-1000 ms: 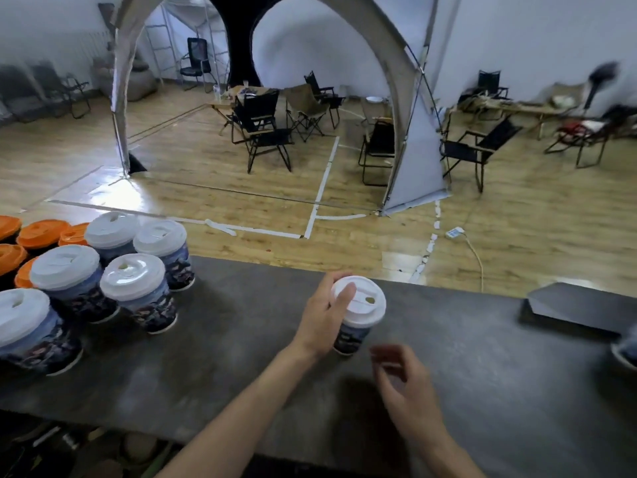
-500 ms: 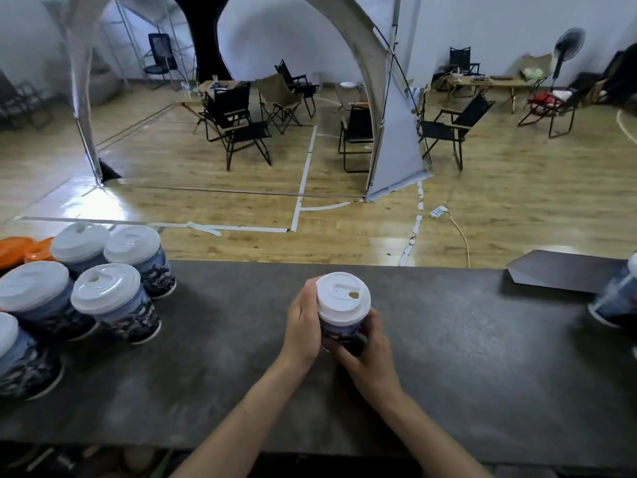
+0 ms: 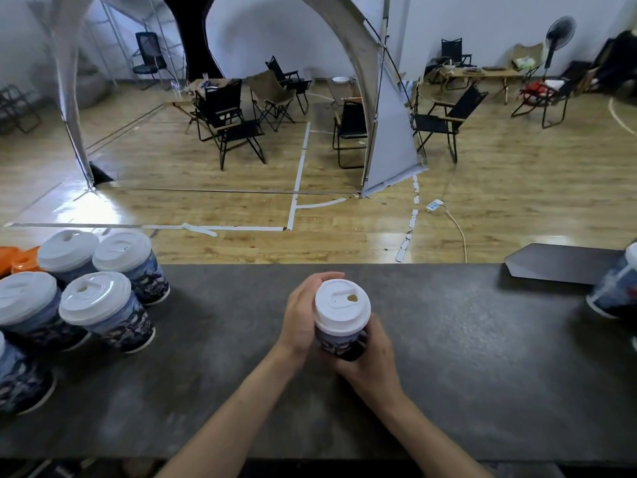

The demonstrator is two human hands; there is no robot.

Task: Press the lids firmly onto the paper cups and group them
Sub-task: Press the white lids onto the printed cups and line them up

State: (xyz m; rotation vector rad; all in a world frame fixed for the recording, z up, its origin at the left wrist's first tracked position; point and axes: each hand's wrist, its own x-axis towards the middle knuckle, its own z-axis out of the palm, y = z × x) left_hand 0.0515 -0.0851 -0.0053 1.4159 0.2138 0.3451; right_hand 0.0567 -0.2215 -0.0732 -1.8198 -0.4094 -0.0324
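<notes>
At the middle of the surface, the left hand and right hand both grasp 1 lidded cup from opposite sides, well apart from a group of 5 more at the left edge.

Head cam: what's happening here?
A person grips a paper cup with both hands at the middle of the dark counter. The left hand wraps its side up by the white lid, which is on; the right hand holds its lower body. More lidded cups stand grouped at the left; another cup sits at the right edge.
</notes>
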